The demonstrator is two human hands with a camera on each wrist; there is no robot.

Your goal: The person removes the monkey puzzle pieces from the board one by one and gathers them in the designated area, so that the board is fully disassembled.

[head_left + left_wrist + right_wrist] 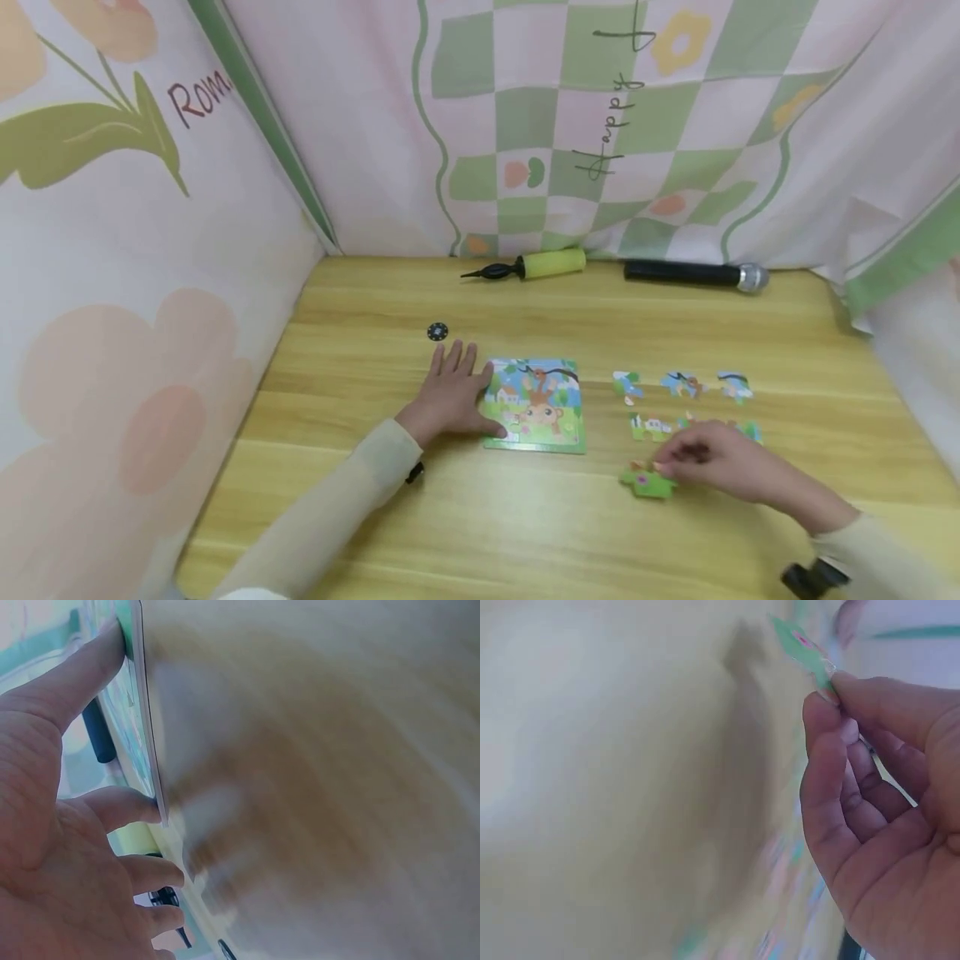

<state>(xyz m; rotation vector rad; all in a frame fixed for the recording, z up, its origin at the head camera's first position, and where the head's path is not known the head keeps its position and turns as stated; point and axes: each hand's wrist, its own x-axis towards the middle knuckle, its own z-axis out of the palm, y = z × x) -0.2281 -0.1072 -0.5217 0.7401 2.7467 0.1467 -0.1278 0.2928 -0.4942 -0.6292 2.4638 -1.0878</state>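
On the table lies a square picture puzzle board showing a monkey, a house and a tree branch. My left hand rests at its left side with spread fingers; the thumb lies on the board's lower left and the index finger touches its edge. In the left wrist view the board's thin edge runs beside the thumb. Thumb and index finger of my right hand pinch a green puzzle piece with a pink flower, held above the table. The right wrist view shows this piece tilted at the fingertips.
Right of the board, loose puzzle pieces lie in two rows, the nearer partly behind my right hand. A round black chip lies beyond my left hand. Along the curtain lie a yellow-green hand pump and a microphone.
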